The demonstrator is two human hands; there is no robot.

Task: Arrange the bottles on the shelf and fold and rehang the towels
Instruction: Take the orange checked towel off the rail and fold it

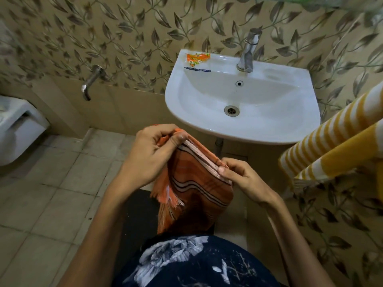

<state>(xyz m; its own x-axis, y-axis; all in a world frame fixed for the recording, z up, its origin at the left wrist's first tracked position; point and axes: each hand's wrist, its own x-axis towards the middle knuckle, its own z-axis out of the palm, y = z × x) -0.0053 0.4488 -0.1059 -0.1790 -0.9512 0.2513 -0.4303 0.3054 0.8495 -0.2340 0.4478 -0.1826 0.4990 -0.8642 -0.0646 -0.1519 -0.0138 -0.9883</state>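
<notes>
An orange towel (192, 191) with dark and white stripes hangs folded in front of me, below the sink's front rim. My left hand (151, 150) pinches its upper left corner between thumb and fingers. My right hand (240, 179) pinches the upper right corner of the stacked edges. The fringed end dangles at the lower left of the fold. A yellow and white striped towel (331, 141) hangs over a rail at the right. No bottles are in sight; only a blurred green shape shows at the top right.
A white sink (290, 121) with a steel tap (247, 52) stands against the leaf-patterned wall. An orange sachet (198, 59) lies on its back left rim. A wall spout (91, 81) and a white toilet (18, 129) are at the left, over a tiled floor.
</notes>
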